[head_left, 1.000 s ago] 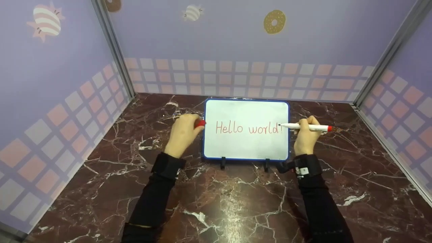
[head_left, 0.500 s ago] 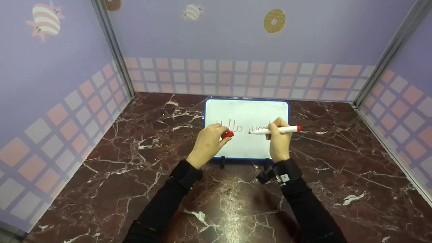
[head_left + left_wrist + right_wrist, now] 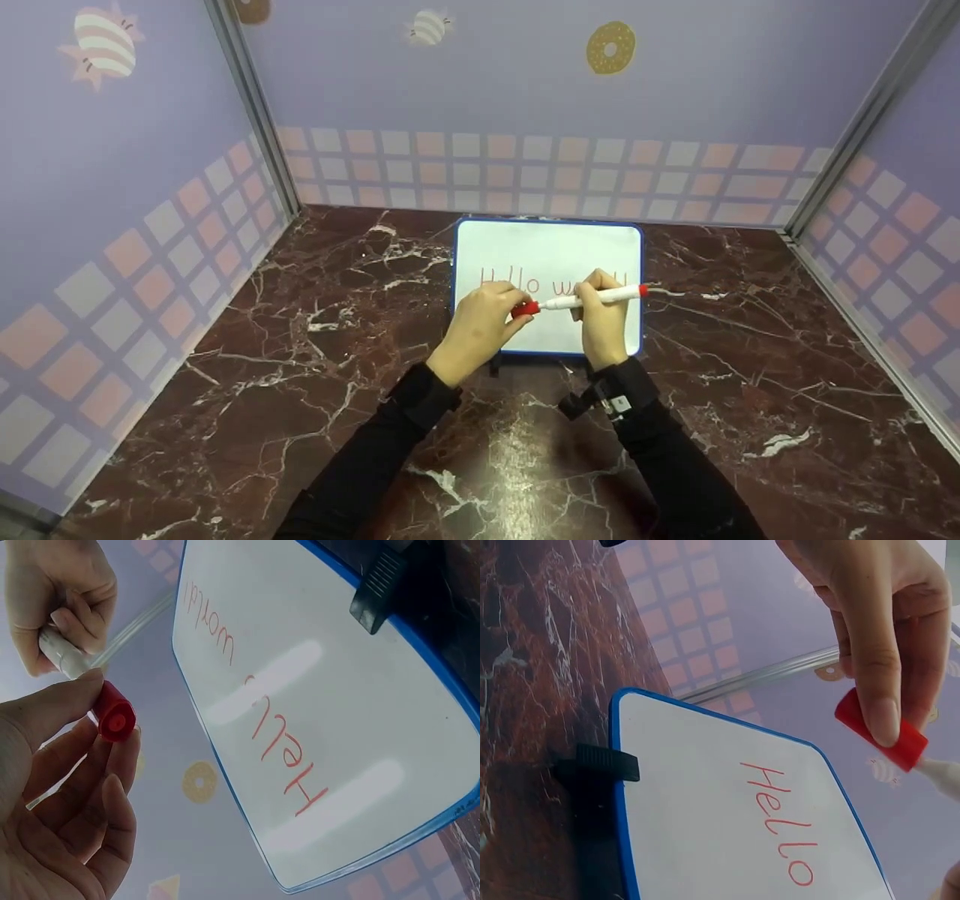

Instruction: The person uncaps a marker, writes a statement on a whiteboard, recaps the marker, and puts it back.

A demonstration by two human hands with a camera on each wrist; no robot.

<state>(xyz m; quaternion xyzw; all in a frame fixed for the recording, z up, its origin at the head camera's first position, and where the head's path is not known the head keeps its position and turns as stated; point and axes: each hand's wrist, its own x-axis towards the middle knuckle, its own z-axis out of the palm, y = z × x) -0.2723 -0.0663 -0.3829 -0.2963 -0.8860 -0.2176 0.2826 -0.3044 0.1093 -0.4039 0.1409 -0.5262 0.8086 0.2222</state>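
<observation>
My left hand (image 3: 480, 322) pinches a red marker cap (image 3: 526, 308) between thumb and fingers. In my right hand (image 3: 604, 326) is a white marker (image 3: 619, 294) with a red end, gripped around its barrel and lying nearly level. The marker's tip end meets the cap's opening; the right wrist view shows the pale neck at the cap's edge, and I cannot tell how deep it sits. Behind both hands stands a blue-framed whiteboard (image 3: 555, 247) with "Hello world!" in red, partly covered by the hands in the head view.
Black stand clips (image 3: 379, 589) hold the board's lower edge. The board stands on a dark red marbled table (image 3: 247, 420). Purple wall panels (image 3: 480, 82) with a checked band enclose the table at the back and both sides.
Both hands have come together in front of the board, the left moving right with the cap, the right moving left with the marker. Cap and marker tip, apart before, now meet.
</observation>
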